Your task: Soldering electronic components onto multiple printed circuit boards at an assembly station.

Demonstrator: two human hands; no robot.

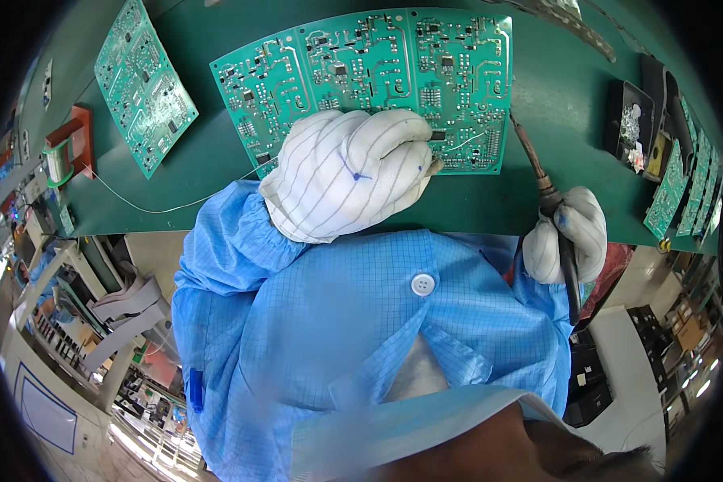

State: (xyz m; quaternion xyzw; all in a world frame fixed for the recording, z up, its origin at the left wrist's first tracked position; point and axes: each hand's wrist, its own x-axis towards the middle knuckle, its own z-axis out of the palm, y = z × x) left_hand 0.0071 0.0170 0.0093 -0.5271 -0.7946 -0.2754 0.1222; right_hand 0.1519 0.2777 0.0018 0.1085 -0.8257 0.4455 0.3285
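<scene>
A large green circuit board (361, 68), full of small parts, lies on the green bench top. My left hand (349, 173), in a white striped glove, is closed over its near edge, pinching thin solder wire (466, 145). The wire's free end sticks out over the board's right part. Its other end runs left to a spool (58, 165) on a reddish-brown stand (80, 140). My right hand (570, 237), also gloved, grips a soldering iron (548, 193) by its dark handle. The iron's tip points away from me, just beside the board's right edge.
Another circuit board (145, 88) lies at the left. On the right sit a black tray (628, 120) with small bits in it and several upright boards (671, 197). A dark bar-like object (570, 28) crosses the far right. The bench's near edge (458, 226) runs along my body.
</scene>
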